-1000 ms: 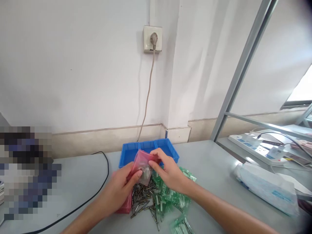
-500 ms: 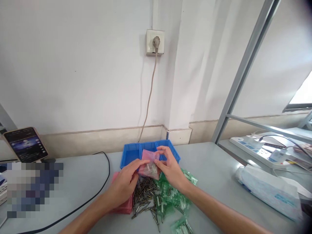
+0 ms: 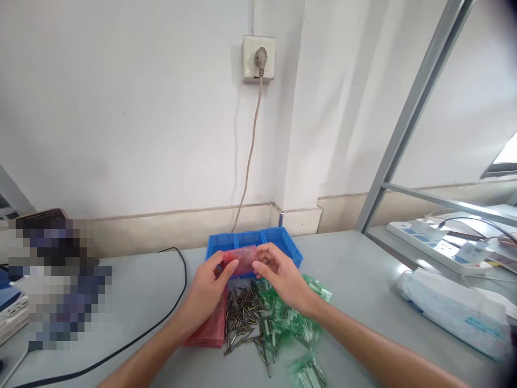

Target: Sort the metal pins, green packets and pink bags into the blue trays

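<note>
Both my hands hold one small pink plastic bag (image 3: 244,260) stretched sideways over the blue three-compartment tray (image 3: 288,242). My left hand (image 3: 209,288) pinches its left end, my right hand (image 3: 278,277) pinches its right end. Below the hands lies a heap of small metal pins (image 3: 245,318) on the grey table. A stack of pink bags (image 3: 209,330) lies under my left wrist. Green bags with pins (image 3: 291,323) are spread under my right wrist.
A black cable (image 3: 133,337) curves across the table on the left. A grey cord hangs from a wall socket (image 3: 258,58) to behind the tray. On the right are a white wrapped pack (image 3: 452,312), a metal frame post (image 3: 407,126) and a power strip (image 3: 436,245).
The pink bag went from hanging upright between my fingers to lying sideways, raised over the blue tray. Both hands moved forward, away from the pin heap.
</note>
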A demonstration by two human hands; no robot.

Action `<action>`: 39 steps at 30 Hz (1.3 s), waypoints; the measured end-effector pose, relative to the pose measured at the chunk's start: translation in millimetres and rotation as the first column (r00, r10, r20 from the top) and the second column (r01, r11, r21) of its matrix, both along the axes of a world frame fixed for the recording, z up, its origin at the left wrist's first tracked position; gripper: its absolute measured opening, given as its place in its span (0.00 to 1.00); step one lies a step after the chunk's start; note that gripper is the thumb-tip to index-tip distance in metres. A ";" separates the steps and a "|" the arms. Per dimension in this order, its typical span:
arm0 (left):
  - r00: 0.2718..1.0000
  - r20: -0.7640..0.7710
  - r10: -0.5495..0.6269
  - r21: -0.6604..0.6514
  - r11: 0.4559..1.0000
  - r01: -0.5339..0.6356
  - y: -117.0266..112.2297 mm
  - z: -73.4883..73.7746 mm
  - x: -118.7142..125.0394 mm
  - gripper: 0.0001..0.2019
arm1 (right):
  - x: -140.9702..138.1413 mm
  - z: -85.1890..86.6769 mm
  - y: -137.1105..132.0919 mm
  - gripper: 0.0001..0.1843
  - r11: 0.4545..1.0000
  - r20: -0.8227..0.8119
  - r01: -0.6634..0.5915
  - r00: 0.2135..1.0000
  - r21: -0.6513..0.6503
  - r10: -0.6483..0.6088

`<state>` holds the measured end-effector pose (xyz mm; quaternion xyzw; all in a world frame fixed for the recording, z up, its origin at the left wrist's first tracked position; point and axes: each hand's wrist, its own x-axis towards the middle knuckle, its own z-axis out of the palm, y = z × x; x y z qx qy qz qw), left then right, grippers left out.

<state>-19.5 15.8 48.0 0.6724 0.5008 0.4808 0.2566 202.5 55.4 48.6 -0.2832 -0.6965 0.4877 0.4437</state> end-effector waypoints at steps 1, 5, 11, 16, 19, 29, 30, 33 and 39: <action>0.998 0.055 -0.009 -0.035 0.999 0.011 0.9 -2.6 1.2 0.17 | -0.1 -1.2 1.1 0.15 1.000 -0.001 0.019 1.000 0.002 -0.019; 0.982 0.188 -0.035 -0.081 0.995 0.051 0.8 -9.0 4.8 0.27 | 2.9 -6.8 6.1 0.15 0.998 -0.037 0.056 0.998 -0.012 -0.057; 0.998 0.029 -0.052 -0.050 0.997 0.053 -3.8 -4.7 2.4 0.19 | 13.3 -11.8 8.9 0.11 0.992 0.085 0.071 0.993 0.107 -0.080; 0.990 0.080 -0.115 -0.082 0.989 0.121 -7.4 -8.3 1.0 0.19 | 17.3 -14.3 6.2 0.10 0.990 0.122 0.072 0.989 0.122 -0.087; 0.990 0.054 -0.128 -0.090 0.987 0.133 -10.5 -9.4 0.5 0.17 | 18.9 -12.8 4.2 0.09 0.983 0.132 0.070 0.987 0.170 -0.093; 0.985 -0.143 -0.096 0.019 0.995 0.100 -13.6 -8.7 0.9 0.21 | 17.9 -19.2 -0.4 0.15 0.991 0.144 0.071 0.986 0.110 -0.087; 0.985 -0.142 -0.100 0.028 0.994 0.105 -13.6 -8.7 1.0 0.22 | 17.1 -20.3 -0.5 0.14 0.996 0.117 0.061 0.991 0.069 -0.069; 0.984 -0.144 -0.105 0.055 0.992 0.114 -13.9 -7.8 1.3 0.22 | 15.2 -21.2 -0.2 0.14 0.999 0.014 0.039 0.999 -0.024 -0.038; 0.987 -0.142 -0.075 0.101 0.991 0.090 -18.0 -4.7 0.7 0.17 | 17.3 -16.3 -0.2 0.17 0.996 -0.055 0.063 0.996 -0.058 -0.066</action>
